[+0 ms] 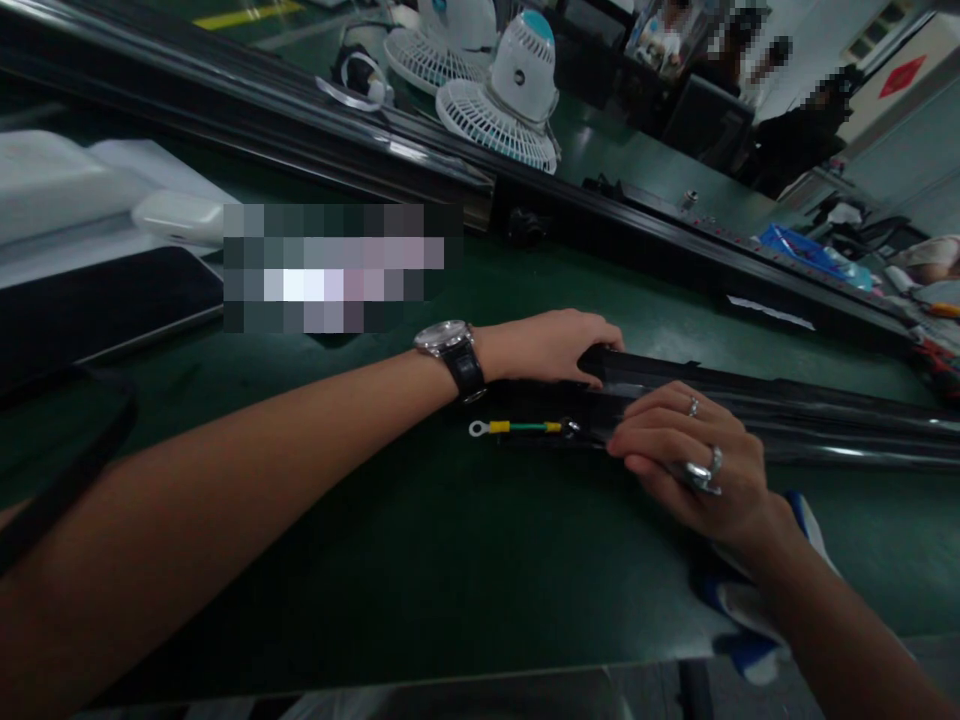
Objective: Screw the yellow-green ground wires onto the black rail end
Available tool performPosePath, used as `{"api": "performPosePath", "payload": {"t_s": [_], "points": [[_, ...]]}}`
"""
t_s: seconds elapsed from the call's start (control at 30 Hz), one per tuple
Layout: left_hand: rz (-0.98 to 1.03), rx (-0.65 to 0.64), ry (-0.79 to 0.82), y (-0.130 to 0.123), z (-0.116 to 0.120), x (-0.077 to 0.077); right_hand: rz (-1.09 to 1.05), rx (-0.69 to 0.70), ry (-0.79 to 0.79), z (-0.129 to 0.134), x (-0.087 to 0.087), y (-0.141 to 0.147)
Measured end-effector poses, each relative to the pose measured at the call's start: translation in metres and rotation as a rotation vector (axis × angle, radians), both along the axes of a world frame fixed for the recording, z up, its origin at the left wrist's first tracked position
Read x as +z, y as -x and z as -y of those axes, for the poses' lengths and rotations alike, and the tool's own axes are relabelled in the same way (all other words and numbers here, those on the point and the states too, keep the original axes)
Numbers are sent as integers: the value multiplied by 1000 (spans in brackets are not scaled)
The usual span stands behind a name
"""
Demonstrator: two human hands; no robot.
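A long black bar (810, 410) wrapped in clear film lies across the green table, running out to the right. My left hand (559, 345), with a watch on its wrist, has its fingers curled over the left end of the bar. Nearer the front, my right hand (694, 450) wears rings, and its fingers are pressed together on the clear film at the bar's near side. A short green wire (525, 428) with yellow sleeves and a ring lug sticks out to the left of these fingers, beside the bar's end.
White fans (517, 95) stand behind a long dark rail (712, 255). A black phone-like slab (105, 305) and white items lie at left. Blue and white tool handles (750, 610) show under my right forearm. A blue bag (802, 250) is at right; people sit far behind.
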State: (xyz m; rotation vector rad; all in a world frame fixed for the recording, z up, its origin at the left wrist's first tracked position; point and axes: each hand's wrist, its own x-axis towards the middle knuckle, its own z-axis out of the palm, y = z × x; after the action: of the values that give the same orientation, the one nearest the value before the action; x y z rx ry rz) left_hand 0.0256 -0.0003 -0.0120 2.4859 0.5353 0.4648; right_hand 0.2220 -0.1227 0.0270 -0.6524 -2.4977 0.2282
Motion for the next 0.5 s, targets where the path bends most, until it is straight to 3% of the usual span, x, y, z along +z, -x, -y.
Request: {"api": "performPosePath", "payload": {"t_s": [0.13, 0.3, 0.5], "points": [[-12, 7, 2, 0, 1, 0, 56, -32, 66, -8, 3, -14], [-35, 14, 10, 0, 1, 1, -54, -157, 158, -10, 6, -28], [-22, 9, 3, 1, 1, 3, 6, -302, 74, -11, 4, -24]]}}
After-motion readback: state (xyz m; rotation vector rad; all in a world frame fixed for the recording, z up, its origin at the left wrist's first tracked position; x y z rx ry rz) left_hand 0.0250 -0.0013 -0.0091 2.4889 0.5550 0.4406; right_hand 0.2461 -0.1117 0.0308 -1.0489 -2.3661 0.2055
